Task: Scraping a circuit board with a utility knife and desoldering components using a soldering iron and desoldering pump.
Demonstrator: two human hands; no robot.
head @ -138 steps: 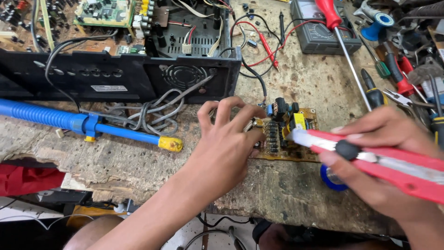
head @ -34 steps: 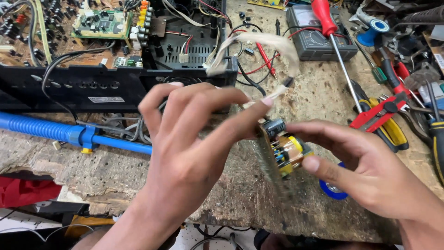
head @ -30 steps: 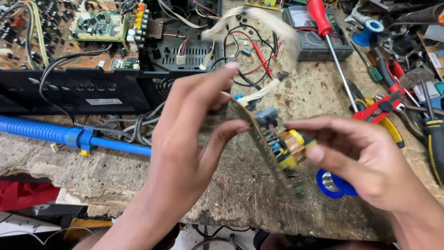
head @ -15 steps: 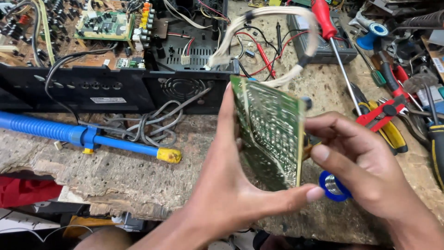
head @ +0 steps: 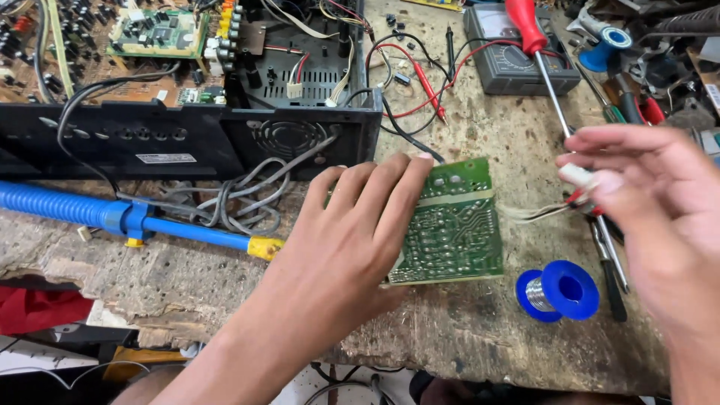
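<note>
Head view, worn wooden bench, left hand flat on circuit board, right hand pinching connector

Even, bright overhead light with soft shadows; the right hand is motion-blurred, the bench centre sharp.

The circuit board shows a matt green solder side with fine pale traces. Around it, the workbench is rough, pitted, worn wood. Right of the board, a glossy blue plastic spool carries shiny metal solder wire. Left of the board lies a ribbed blue plastic desoldering pump.
</note>
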